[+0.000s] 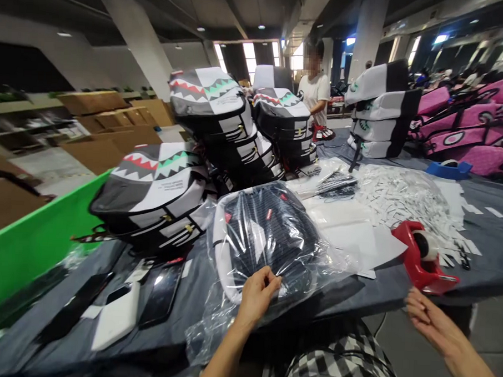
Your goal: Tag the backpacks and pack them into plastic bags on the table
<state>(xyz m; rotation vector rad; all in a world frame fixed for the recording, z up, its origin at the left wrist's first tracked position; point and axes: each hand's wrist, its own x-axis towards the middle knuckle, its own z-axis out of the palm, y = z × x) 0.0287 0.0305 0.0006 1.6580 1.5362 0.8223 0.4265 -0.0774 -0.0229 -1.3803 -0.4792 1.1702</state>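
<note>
The left hand rests on a clear plastic bag near the counter's front edge, its fingers closed in a pinch on the plastic. Inside the bag, a dark striped backpack lies flat on the counter, directly in front of the person. The right hand hangs just past the edge, holding nothing, its fingers slightly curled and partly open. A red tape dispenser sits near it, beside a heap of white paper scraps. Shark-mouth backpacks stand piled beyond the bag, and a dark phone lies to its left.
</note>
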